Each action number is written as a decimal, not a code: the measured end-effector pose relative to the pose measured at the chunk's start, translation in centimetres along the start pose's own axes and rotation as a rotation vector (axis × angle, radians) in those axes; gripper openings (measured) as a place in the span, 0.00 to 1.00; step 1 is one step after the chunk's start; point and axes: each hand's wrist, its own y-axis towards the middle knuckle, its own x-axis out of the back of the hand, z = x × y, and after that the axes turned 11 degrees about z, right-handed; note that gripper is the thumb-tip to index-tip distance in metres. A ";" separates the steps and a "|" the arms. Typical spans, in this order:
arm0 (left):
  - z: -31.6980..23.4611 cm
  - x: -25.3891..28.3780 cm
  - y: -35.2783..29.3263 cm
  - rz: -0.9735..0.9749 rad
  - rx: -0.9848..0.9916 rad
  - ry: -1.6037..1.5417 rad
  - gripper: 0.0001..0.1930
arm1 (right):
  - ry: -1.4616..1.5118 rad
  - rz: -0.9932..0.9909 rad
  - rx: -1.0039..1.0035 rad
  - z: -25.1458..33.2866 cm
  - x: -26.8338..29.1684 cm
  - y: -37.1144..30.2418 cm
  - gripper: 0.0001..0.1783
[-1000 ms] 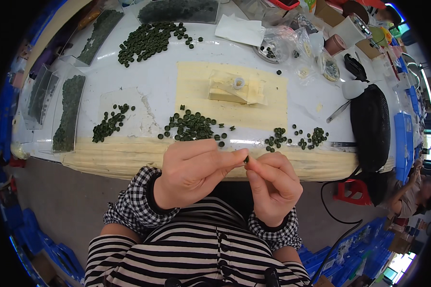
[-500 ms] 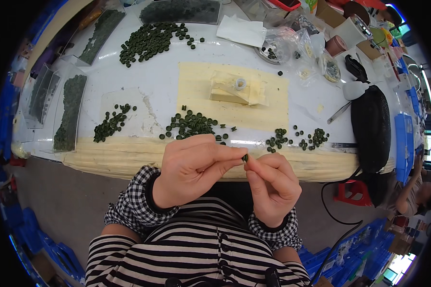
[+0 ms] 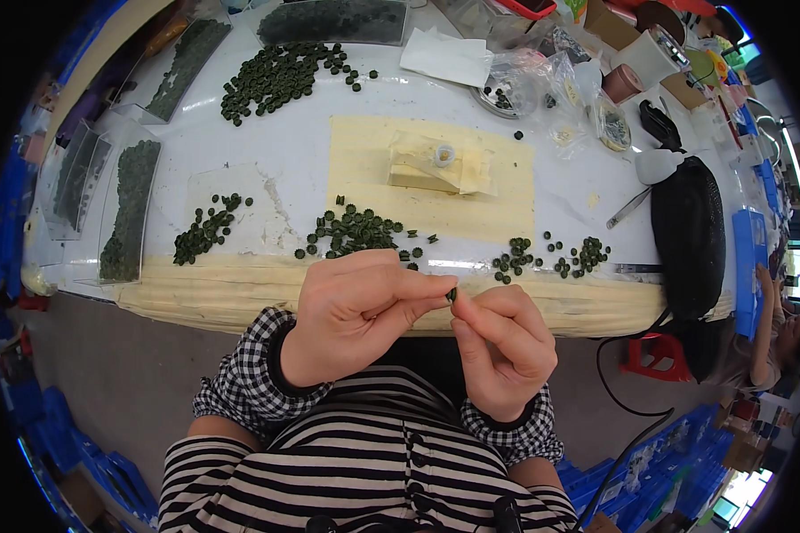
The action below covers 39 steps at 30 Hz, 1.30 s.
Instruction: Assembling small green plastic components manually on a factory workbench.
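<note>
A small dark green ridged round piece [image 3: 452, 295] is pinched between my two hands, just in front of the table's near edge. My left hand [image 3: 351, 311] grips it with thumb and forefinger from the left. From the right, the thumb and forefinger of my right hand [image 3: 507, 342] press against it. Beyond my left hand lies a loose pile of similar green pieces [image 3: 356, 229]. Smaller groups of them [image 3: 587, 256] lie past my right hand. Fingertips hide most of the held piece.
A tape-wrapped block [image 3: 436, 169] with a small round cup sits on a yellow sheet [image 3: 511, 213]. Clear trays of green pieces [image 3: 129, 213] stand at left. A tweezer-like metal tool [image 3: 629, 209] and a black padded object [image 3: 689, 240] lie right. A person [image 3: 769, 338] is at far right.
My hands hold the same pinch, with hardly any shift. At the far right, the other person's arm and body have moved slightly.
</note>
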 end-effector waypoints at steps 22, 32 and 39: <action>-0.5 2.9 -0.7 -0.133 0.465 -1.627 0.12 | -0.783 -0.001 -0.140 -1.5 2.3 1.7 0.07; -0.9 -0.9 -2.1 0.249 0.730 -1.581 0.13 | -0.465 -0.202 -0.036 -1.6 1.6 1.1 0.09; -2.0 -1.0 -0.4 0.046 0.786 -1.495 0.12 | -0.402 -0.203 -0.054 -0.8 1.4 1.1 0.08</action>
